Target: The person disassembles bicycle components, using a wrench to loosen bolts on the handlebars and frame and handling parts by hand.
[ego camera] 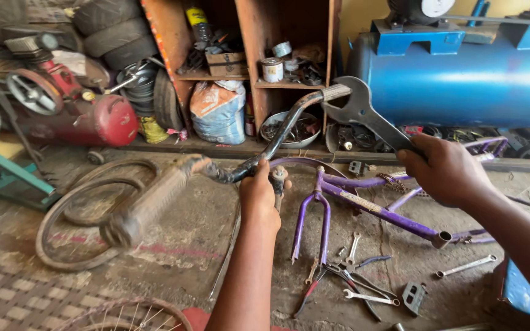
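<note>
Two hands: left grips handlebar, right holds wrench.

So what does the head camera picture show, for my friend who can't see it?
A person's left hand grips a bicycle handlebar by its stem while the right hand holds a large grey spanner at its bare end. A purple bike frame and small tools lie on the dusty floor.

Your left hand hid the middle of the handlebar where it met the stem. Your right hand covered the big spanner's handle end. The near grip was blurred. The blue tank ran off the right edge, and the near wheel's rim was cut off below.
</note>
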